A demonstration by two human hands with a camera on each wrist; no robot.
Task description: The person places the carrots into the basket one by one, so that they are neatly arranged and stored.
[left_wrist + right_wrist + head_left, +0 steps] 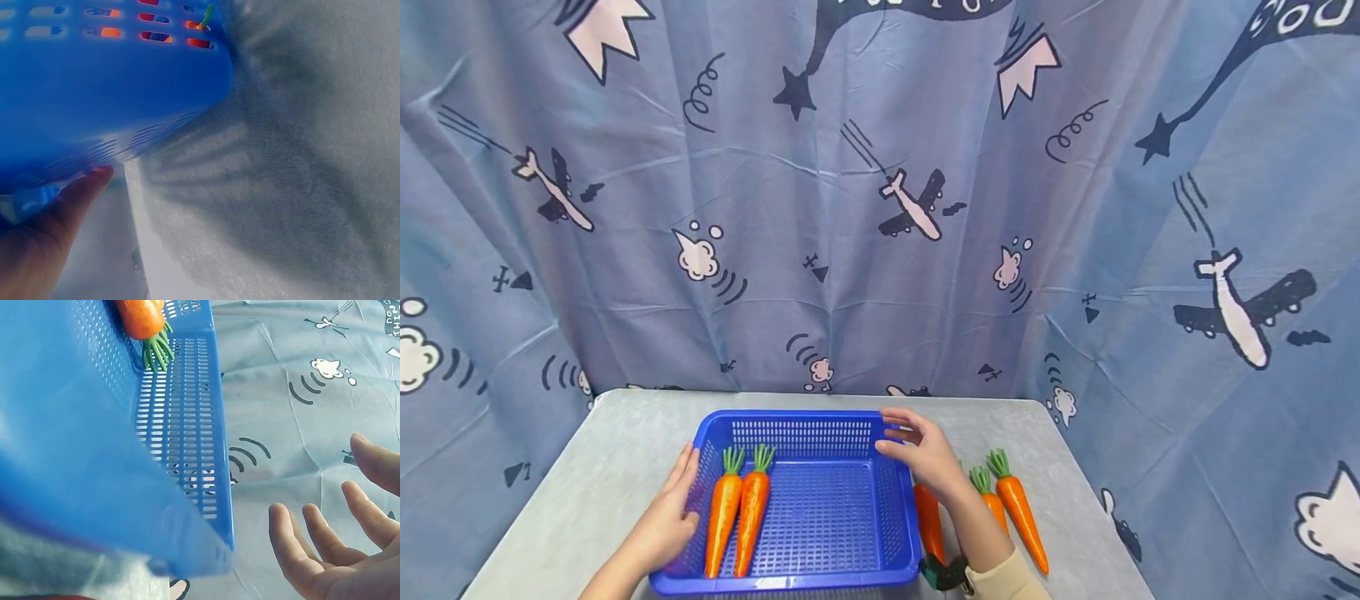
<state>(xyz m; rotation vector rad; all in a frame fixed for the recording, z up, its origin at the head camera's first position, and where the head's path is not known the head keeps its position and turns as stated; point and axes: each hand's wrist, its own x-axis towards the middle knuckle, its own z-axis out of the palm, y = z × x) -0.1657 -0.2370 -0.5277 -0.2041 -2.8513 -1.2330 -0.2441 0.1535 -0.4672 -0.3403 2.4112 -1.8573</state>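
A blue plastic basket (820, 500) with slotted walls stands near the front of the table. Two orange toy carrots, one on the left (724, 517) and one on the right (752, 512), lie side by side in its left part, green tops toward the back. My left hand (662, 525) lies along the basket's left side with its fingers straight; in the left wrist view the thumb (81, 194) touches the outer wall. Over the back right corner is my right hand (925, 454), its fingers spread and holding nothing. In the right wrist view those fingers (331, 544) are apart from the rim.
Several more carrots lie on the table right of the basket, one at the far right (1021, 521) and one partly under my right forearm (929, 521). The pale grey table (617, 467) ends at a blue patterned curtain (820, 250) behind and at both sides.
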